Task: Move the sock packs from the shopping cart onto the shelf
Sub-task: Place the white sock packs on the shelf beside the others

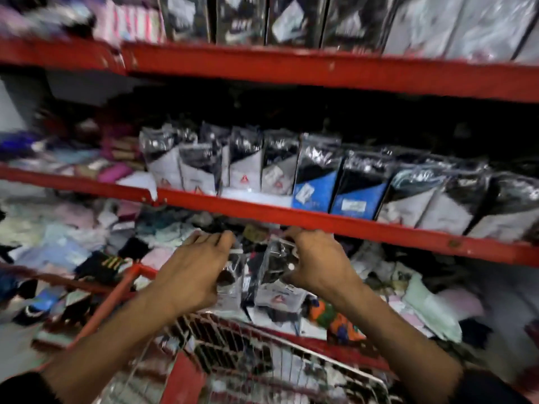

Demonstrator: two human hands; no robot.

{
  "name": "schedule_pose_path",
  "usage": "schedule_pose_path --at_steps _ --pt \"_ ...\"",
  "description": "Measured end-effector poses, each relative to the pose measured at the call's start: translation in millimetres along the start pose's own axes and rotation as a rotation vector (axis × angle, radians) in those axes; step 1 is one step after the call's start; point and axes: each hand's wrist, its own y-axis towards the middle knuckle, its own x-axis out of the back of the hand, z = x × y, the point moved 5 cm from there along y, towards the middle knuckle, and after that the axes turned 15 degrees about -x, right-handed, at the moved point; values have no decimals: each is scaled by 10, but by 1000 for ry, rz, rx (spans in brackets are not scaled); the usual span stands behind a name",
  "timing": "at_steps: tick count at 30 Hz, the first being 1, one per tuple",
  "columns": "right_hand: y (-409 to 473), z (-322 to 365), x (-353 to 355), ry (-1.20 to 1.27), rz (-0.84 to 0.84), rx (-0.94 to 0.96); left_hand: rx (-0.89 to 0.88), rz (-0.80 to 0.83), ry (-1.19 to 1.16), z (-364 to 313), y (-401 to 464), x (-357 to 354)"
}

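Plastic sock pack btwn both hands

clear sock packs held upright above the red wire shopping cart, apparently two, below the shelf.

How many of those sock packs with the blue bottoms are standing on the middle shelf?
2. One blue pack stands right of the white-bottomed packs; the second blue pack stands beside it on its right. More may be hidden behind the front row.
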Motion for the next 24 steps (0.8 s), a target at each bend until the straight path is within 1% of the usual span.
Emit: schedule_pose_path --at_steps 4,9,14,20,24 --pt "189 199 612 49 -91 26 1 -110 59 236 128 654" --pt "464 360 1009 72 -176 23 -39 -194 94 522 354 1141" --pt "863 435 1174 87 -213 -2 -64 -180 55 891 673 1415" --pt "1422 526 1167 79 -183 -49 -42 -130 43 1119 951 1564" --pt "1729 564 1077 50 -151 -65 -65 -140 46 1188 1060 1558"
